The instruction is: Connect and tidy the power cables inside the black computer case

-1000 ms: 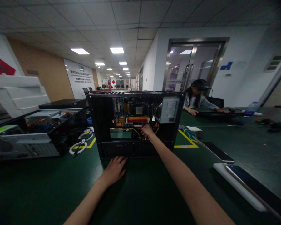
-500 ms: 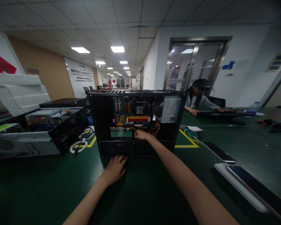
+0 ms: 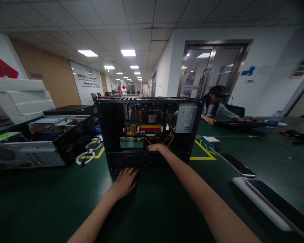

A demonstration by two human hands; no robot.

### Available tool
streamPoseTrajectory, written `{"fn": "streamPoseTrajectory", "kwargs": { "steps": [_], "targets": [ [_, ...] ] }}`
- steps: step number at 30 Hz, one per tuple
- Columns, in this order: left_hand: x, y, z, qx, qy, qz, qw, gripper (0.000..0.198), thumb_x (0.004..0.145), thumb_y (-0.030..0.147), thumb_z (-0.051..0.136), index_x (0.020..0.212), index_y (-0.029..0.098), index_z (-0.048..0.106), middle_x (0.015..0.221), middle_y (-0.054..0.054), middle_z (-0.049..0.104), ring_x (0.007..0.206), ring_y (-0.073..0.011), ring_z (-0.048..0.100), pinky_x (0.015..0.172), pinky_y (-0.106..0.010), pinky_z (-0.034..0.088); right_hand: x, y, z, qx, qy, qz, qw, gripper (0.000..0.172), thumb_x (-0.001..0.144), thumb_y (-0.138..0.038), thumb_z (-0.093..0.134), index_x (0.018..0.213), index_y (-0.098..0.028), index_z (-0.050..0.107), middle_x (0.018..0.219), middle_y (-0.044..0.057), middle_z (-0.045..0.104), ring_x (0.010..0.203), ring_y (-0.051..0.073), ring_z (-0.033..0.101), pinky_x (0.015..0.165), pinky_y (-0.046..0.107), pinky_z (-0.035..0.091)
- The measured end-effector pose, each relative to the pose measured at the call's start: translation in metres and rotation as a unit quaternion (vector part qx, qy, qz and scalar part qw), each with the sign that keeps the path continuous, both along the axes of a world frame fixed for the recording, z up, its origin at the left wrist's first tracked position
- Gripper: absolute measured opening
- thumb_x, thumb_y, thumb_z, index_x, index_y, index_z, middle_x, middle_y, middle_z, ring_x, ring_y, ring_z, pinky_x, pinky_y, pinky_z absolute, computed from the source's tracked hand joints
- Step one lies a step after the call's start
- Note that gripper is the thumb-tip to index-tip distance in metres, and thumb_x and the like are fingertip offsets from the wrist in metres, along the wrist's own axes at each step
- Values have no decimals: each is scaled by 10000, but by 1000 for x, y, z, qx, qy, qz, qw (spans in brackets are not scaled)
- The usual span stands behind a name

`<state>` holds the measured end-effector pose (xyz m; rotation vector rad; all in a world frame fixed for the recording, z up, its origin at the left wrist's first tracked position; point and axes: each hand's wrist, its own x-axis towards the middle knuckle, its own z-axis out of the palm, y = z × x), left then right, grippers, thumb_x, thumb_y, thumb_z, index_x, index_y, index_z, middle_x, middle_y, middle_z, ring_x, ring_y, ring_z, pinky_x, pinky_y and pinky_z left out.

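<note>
A black computer case (image 3: 128,159) stands upright with its side open towards me. Inside it are a motherboard (image 3: 152,118), two memory slots in yellow and red (image 3: 150,128) and a silver power supply (image 3: 185,116) at the upper right. My right hand (image 3: 154,147) reaches into the lower part, its fingers curled and partly hidden behind the bottom panel. What they grip, if anything, cannot be made out. A thin yellow cable (image 3: 143,138) hangs just above them. My left hand (image 3: 126,180) rests with fingers spread on the table, fingertips at the case's lower front edge.
On the left lies another opened computer case (image 3: 40,145), with a coiled white cable (image 3: 85,158) beside it. Phones (image 3: 238,165) and a white slab-like object (image 3: 259,202) are at right. Another person (image 3: 218,106) sits beyond, hands near a dark flat device (image 3: 240,124).
My right hand has dropped slightly and gone deeper behind the bottom panel, hiding more of its fingers. My left hand stays where it was.
</note>
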<state>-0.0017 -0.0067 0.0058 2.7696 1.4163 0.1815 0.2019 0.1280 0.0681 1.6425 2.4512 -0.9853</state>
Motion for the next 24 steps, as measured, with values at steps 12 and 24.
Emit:
{"fn": "streamPoseTrajectory", "kwargs": {
  "steps": [12, 24],
  "targets": [
    [2, -2, 4, -9, 0, 0, 1000, 513, 765, 251, 421, 1265, 231, 309, 1276, -59, 380, 1163, -234, 323, 939, -403, 280, 4, 8, -5, -40, -11, -51, 998, 102, 532, -88, 598, 464, -134, 538, 568, 54, 589, 715, 260, 611, 703, 373, 453],
    [-1, 0, -2, -7, -8, -5, 1000, 516, 766, 261, 414, 1269, 247, 296, 1279, -50, 372, 1162, -234, 322, 940, -402, 279, 0, 9, -8, 94, 34, -100, 990, 57, 556, -138, 615, 585, -142, 566, 691, 59, 624, 778, 241, 593, 666, 288, 459]
  ]
}}
